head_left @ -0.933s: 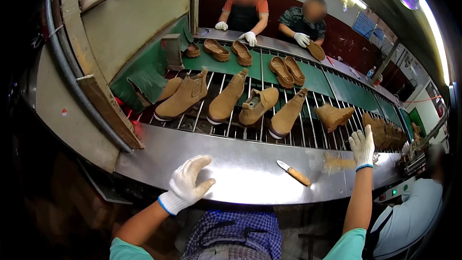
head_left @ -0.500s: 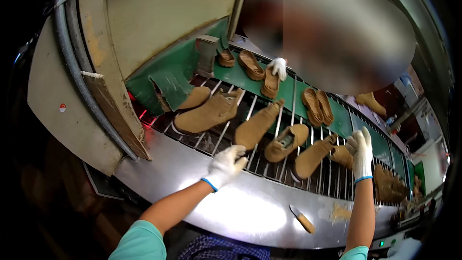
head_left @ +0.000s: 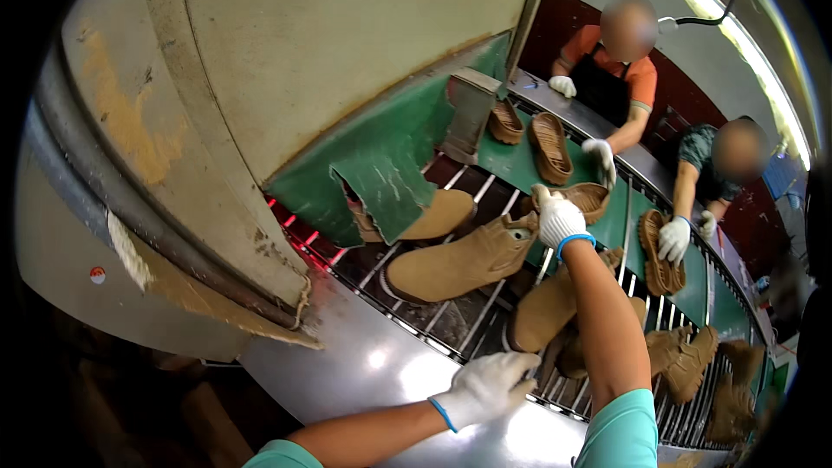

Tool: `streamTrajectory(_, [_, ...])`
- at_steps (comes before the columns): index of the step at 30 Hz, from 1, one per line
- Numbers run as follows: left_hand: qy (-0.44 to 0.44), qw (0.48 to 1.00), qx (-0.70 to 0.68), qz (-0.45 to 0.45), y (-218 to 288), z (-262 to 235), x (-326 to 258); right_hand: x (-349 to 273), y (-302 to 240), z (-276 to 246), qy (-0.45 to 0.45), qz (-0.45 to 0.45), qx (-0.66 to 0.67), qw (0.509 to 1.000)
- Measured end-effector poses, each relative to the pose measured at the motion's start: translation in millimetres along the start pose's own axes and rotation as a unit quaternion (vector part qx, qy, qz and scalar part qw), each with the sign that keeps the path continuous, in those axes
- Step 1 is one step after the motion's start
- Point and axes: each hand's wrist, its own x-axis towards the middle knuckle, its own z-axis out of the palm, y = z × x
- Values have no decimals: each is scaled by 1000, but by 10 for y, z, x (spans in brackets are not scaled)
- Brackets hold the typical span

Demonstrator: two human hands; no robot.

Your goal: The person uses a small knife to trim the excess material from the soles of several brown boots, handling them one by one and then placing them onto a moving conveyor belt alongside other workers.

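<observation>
My right hand (head_left: 562, 218), in a white knitted glove, reaches over the conveyor at the cuff of a tan ankle boot (head_left: 459, 258). Its fingers are stretched out, with the left end of a brown sole (head_left: 588, 201) just behind them; whether they touch either is unclear. Lower down, my gloved left hand (head_left: 487, 388) is open above the metal edge, thumb apart from the fingers, just below the toe of a second tan boot (head_left: 544, 312). My right forearm covers part of that boot and of a tan shoe (head_left: 572, 355) beside it.
A torn green flap (head_left: 381, 199) hangs over another boot at the tunnel mouth, where red light glows. More boots (head_left: 691, 366) lie on the rods to the right. Soles (head_left: 550, 147) line the far green belt. Two people stand across; one gloved hand (head_left: 674, 241) is on a sole pair (head_left: 654, 260).
My view has swung left and closer to the tunnel. My right hand has moved left and forward across the conveyor to the boot's cuff. The knife on the metal edge is out of view.
</observation>
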Motion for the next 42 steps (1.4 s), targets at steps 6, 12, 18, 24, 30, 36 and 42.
streamTrajectory(6, [41,999,-5,19,-16,1,-4,185,-177,312,-26,25,-59,998])
streamTrajectory(12, [35,999,4,28,-80,-12,9,49,4,-71,180,-21,-18,983])
streamTrajectory(18, [15,1000,15,18,-86,-47,5,-119,-47,-1144,296,-188,38,936])
streamTrajectory(24, [1,1000,17,8,-102,-73,-25,-90,-294,-1603,369,-172,20,913])
streamTrajectory(30, [-9,1000,13,4,-116,-140,-29,218,-570,-1530,364,-185,43,912])
streamTrajectory(36, [8,999,7,36,-237,-25,-5,399,-252,-758,285,-118,1,951])
streamTrajectory(42, [-8,1000,-10,29,-249,-53,-5,272,255,41,60,11,-108,992])
